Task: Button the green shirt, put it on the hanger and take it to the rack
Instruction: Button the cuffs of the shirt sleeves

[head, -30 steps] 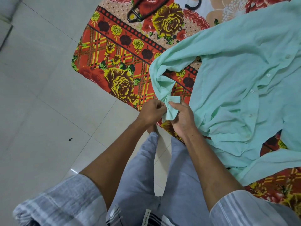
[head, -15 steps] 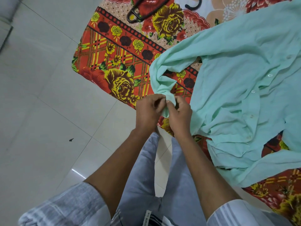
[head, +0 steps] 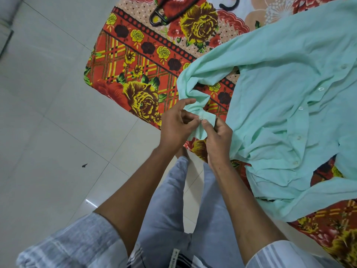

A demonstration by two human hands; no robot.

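Note:
A pale green shirt (head: 286,105) lies spread on a bed covered by a red and yellow floral sheet (head: 139,74), its front placket with several clear buttons on the right. One sleeve runs left to the bed's edge. My left hand (head: 177,125) and my right hand (head: 218,140) both pinch that sleeve's cuff (head: 202,120), with a small clear button between my thumbs. A black hanger (head: 168,14) lies on the sheet at the top, partly out of view.
Pale floor tiles (head: 58,113) fill the left half, with a small dark speck (head: 84,165) on them. My grey trouser legs (head: 173,209) stand at the bed's edge. The rack is not in view.
My hands have shifted slightly on the cuff, and its button now shows between my thumbs. The shirt's body has not moved.

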